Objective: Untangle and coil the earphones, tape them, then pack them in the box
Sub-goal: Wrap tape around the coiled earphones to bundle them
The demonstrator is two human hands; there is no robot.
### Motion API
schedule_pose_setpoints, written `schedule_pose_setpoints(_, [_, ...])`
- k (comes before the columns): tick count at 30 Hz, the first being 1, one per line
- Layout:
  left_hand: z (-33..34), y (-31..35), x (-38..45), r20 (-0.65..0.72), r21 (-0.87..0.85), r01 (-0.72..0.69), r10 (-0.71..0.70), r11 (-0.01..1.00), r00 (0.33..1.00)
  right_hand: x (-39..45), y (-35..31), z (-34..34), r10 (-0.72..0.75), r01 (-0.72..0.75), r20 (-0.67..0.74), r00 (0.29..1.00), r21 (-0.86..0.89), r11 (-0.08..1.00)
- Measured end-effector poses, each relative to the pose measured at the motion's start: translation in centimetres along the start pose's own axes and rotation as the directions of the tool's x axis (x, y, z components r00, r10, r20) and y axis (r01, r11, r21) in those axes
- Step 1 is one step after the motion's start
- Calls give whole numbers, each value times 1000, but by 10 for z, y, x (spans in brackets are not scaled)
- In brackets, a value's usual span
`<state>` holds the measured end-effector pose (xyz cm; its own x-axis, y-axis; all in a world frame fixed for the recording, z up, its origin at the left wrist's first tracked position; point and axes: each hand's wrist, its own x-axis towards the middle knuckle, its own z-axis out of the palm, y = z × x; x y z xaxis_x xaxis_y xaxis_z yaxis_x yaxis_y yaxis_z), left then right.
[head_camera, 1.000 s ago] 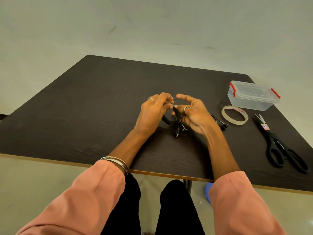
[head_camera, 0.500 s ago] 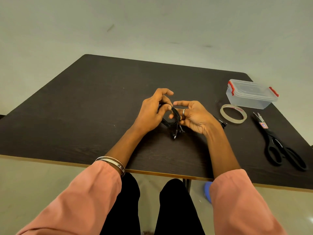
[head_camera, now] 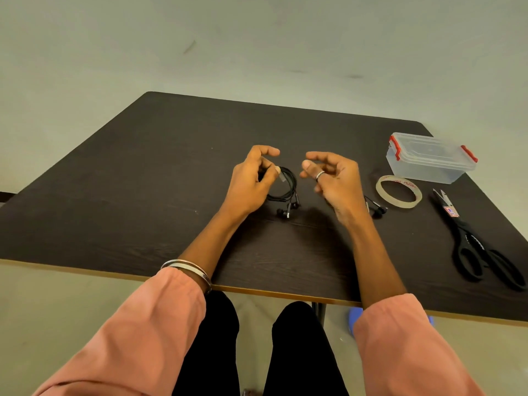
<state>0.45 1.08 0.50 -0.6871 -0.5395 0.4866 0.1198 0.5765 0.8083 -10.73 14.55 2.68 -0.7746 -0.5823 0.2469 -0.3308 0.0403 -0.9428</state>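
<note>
Black earphones [head_camera: 283, 190], coiled and banded with clear tape, sit pinched in the left hand [head_camera: 251, 181], earbuds dangling toward six o'clock. Right hand [head_camera: 333, 178] hangs slack alongside, fingers loose, holding nothing. Off at two o'clock from the coil waits the box [head_camera: 428, 158], lid on, so the free right hand is nearer, well placed to open it.

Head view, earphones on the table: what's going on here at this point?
A person sits at a dark table. The left hand pinches a coiled black earphone set where a bit of clear tape wraps the coil. The right hand hovers beside it, holding nothing. A second earphone set lies partly behind the right wrist. The tape roll, scissors and the closed plastic box sit to the right.
</note>
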Motion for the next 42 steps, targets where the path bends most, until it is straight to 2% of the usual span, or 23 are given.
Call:
schedule_pose_setpoints(3, [1, -3, 2, 25, -20, 55, -55, 998, 998, -3, 1, 3, -138, 154, 146, 980, -110, 982])
schedule_pose_setpoints(6, [0, -5, 2, 50, -7, 85, -85, 996, 995, -6, 4, 10, -151, 240, 291, 945, -300, 923])
schedule_pose_setpoints(13, [-3, -5, 3, 203, -52, 174, -161, 983, 966, -8, 3, 8, -122, 197, 297, 947, -238, 951])
schedule_pose_setpoints(17, [-6, -3, 3, 249, -132, 238, -200, 962, 948, -8, 7, 6, -171, 258, 325, 930, -249, 934])
schedule_pose_setpoints(20, [-8, -3, 4, 266, -196, 315, -259, 929, 929, -6, 13, 8, -291, 404, 322, 901, -378, 833])
schedule_pose_setpoints(23, [-7, -3, 4, 252, -223, 359, -303, 906, 919, -4, 17, 11, -471, 582, 343, 813, -479, 657])
schedule_pose_setpoints(27, [-5, -2, 4, 231, -251, 390, -336, 886, 913, -4, 19, 12, -558, 641, 331, 761, -517, 568])
schedule_pose_setpoints(34, [-5, -1, 1, 189, -239, 365, -325, 900, 927, -4, 17, 12, -496, 588, 319, 807, -507, 631])
schedule_pose_setpoints(38, [-4, 0, 0, 155, -123, 298, -278, 947, 948, -6, 13, 11, -432, 504, 261, 863, -485, 714])
schedule_pose_setpoints(42, [-3, 1, -1, 142, -53, 196, -187, 979, 972, -7, 8, 11, -307, 362, 195, 932, -419, 833])
